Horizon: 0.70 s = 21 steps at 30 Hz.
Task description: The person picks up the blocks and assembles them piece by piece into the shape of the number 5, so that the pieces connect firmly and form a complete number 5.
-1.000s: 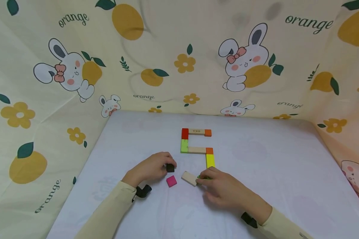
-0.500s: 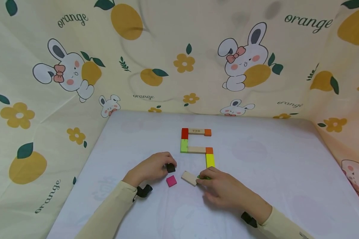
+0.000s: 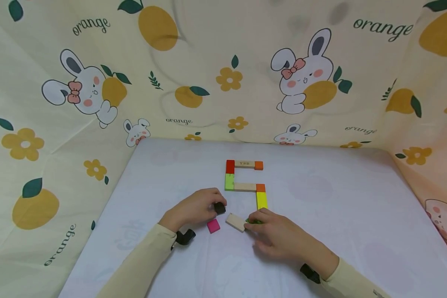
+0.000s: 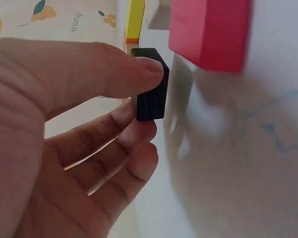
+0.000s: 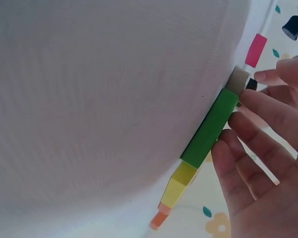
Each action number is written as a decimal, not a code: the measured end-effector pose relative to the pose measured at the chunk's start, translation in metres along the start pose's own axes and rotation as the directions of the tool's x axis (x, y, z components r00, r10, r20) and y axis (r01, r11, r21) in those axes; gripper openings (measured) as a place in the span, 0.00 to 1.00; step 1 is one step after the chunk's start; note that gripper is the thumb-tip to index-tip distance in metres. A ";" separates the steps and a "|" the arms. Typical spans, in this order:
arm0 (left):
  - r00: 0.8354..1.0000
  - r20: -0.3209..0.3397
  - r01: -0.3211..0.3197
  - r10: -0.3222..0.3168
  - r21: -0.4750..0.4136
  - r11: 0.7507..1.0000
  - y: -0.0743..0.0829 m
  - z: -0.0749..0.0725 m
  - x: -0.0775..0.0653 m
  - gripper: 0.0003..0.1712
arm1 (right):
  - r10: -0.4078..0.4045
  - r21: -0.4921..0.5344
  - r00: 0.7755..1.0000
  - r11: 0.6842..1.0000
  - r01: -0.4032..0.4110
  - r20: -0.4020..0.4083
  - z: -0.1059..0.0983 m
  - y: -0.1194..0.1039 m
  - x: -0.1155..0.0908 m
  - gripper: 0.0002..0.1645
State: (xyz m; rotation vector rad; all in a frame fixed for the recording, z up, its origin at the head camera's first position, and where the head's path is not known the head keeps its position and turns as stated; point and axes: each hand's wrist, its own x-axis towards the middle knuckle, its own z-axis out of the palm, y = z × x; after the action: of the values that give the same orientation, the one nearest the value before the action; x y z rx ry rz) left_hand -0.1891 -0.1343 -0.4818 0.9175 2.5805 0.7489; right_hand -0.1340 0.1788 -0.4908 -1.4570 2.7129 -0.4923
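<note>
My left hand [image 3: 195, 209] pinches a small black block [image 4: 153, 91] between thumb and fingertips; the pink block [image 3: 213, 226] lies just in front of it. Whether the black block touches the table, I cannot tell. My right hand [image 3: 279, 234] has its extended fingers resting along a green block [image 5: 211, 129], mostly hidden under them in the head view. Left of those fingertips a plain wooden block [image 3: 236, 222] lies at a slant. The green block's far end meets a yellow block [image 3: 262, 200] in the right wrist view.
Behind the hands, blocks form an angular figure: an orange block [image 3: 260, 188], a wooden bar [image 3: 245, 187], a light green block [image 3: 229, 182], a red block [image 3: 230, 166], a lettered wooden bar [image 3: 244, 164] and another orange block [image 3: 258, 165]. A printed cloth [image 3: 205, 70] surrounds the white table [image 3: 339, 207].
My left hand has shifted to the right with the black block, which has turned slightly and come nearer the wooden block. The right hand has stayed in place.
</note>
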 end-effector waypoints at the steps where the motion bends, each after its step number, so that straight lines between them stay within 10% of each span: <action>1: 1.000 0.002 -0.004 0.004 -0.002 1.000 0.001 0.001 0.001 0.20 | -0.002 0.000 1.000 1.000 0.002 0.000 0.000 0.000 0.000 0.25; 21: 0.999 0.034 0.022 -0.022 0.017 1.000 0.005 0.015 0.018 0.20 | -0.021 -0.001 1.000 1.000 0.021 -0.018 -0.002 -0.001 0.000 0.26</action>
State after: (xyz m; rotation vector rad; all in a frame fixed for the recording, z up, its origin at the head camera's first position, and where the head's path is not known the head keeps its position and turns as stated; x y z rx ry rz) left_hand -0.1938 -0.1135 -0.4928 0.8978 2.5670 0.7008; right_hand -0.1335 0.1786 -0.4885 -1.4903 2.7146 -0.5079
